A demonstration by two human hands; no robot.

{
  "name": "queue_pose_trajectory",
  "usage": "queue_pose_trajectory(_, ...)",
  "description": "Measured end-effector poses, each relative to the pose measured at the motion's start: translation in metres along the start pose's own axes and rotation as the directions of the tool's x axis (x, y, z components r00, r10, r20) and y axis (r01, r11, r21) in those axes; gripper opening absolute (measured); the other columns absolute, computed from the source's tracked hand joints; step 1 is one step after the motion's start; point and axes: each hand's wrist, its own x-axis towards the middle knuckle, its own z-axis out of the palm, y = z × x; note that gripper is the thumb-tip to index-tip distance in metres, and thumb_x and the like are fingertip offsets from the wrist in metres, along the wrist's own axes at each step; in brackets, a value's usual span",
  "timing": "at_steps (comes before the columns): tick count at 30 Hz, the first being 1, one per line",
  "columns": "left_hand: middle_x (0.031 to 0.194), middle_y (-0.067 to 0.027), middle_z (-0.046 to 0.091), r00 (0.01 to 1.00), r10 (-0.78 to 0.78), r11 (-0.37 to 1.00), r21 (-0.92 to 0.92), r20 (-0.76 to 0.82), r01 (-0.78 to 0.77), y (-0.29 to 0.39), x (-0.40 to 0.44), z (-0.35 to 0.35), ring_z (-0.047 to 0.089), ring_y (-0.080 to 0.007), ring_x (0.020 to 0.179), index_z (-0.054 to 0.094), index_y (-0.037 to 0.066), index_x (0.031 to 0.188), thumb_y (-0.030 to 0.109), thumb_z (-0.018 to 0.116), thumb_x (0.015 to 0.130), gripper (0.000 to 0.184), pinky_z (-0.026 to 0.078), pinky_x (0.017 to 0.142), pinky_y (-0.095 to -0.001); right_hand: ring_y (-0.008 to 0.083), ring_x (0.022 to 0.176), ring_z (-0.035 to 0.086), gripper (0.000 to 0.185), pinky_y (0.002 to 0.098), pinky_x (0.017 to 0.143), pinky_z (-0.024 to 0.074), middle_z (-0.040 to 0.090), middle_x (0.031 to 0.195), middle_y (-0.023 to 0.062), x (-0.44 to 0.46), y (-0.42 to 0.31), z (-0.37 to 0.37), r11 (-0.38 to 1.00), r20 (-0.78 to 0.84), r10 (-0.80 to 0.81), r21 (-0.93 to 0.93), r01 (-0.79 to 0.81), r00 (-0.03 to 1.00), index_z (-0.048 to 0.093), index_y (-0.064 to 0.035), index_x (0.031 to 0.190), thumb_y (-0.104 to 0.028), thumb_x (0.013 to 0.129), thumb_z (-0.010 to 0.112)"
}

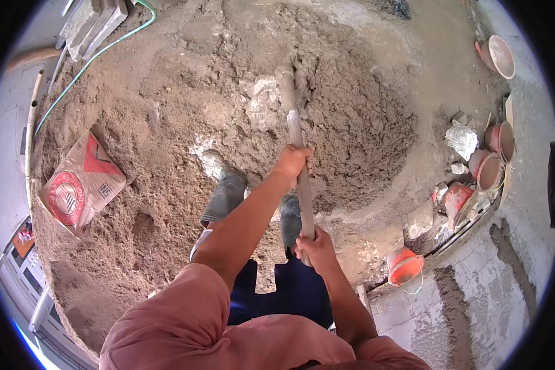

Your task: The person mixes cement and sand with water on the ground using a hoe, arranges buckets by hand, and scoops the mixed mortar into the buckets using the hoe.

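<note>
My left hand (294,161) is wrapped round the middle of a hoe's wooden handle (303,191). Lower down, close to my body, my right hand (316,245) grips the handle's end. The hoe's far end (285,83) lies at a heap of wet mortar (357,123), and mortar coats it so thickly that the blade's outline is hard to make out. My boot (214,165) stands on the mortar-covered ground left of the handle.
On the left lies a printed cement bag (83,185). A green hose (92,58) runs past stacked slabs (95,28). Several buckets, including an orange bucket (404,266) and a grey-rimmed bucket (498,57), stand along the right. Among them is a crumpled whitish bag (461,140).
</note>
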Motion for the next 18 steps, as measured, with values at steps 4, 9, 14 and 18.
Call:
queue_pose_trajectory(4,0.075,-0.008,0.057,0.997,-0.041,0.985,-0.163,0.061,0.05,-0.031,-0.084,0.023,0.055,-0.0142,0.057,0.046,0.004,0.102,0.007,0.066,0.089,0.024,0.045,0.048,-0.0322,0.0119,0.057,0.059,0.011,0.029,0.05,0.0454,0.056,0.067,0.0033,-0.076,0.072,0.022,0.987,-0.139,-0.029,-0.161,0.007,0.99,0.053,-0.0032,0.092,-0.002,0.088,0.063)
queue_pose_trajectory(9,0.065,-0.0039,0.054,0.853,0.333,0.891,0.161,0.403,-0.424,0.062,-0.092,0.13,0.054,-0.0131,0.05,0.052,0.002,0.092,0.007,0.065,0.087,0.016,0.044,0.047,-0.0326,0.0094,0.055,0.056,0.011,0.0276,0.049,0.0446,0.058,0.066,0.0037,-0.038,0.036,0.034,0.918,-0.478,-0.385,-0.113,0.38,0.79,0.051,-0.0032,0.09,0.0,0.091,0.062)
queue_pose_trajectory(14,0.065,-0.0093,0.058,0.83,0.252,0.816,0.352,0.497,-0.458,0.144,0.023,0.204,0.056,-0.018,0.05,0.058,-0.01,0.095,0.013,0.063,0.086,0.025,0.047,0.047,-0.0345,0.0108,0.054,0.053,0.01,0.0294,0.049,0.0433,0.055,0.065,0.0035,0.047,-0.092,0.014,0.8,-0.468,-0.395,0.247,0.547,0.79,0.049,-0.0037,0.085,0.001,0.089,0.057)
queue_pose_trajectory(18,0.08,-0.0176,0.066,0.982,-0.069,0.559,0.823,0.173,-0.105,0.04,0.1,0.065,0.063,-0.0218,0.058,0.062,-0.012,0.107,0.017,0.065,0.086,0.036,0.05,0.049,-0.0377,0.0134,0.05,0.051,0.01,0.0304,0.048,0.0438,0.048,0.062,0.0015,0.07,-0.052,0.105,0.677,-0.272,-0.062,0.696,0.24,0.96,0.047,-0.0044,0.084,0.0,0.088,0.056)
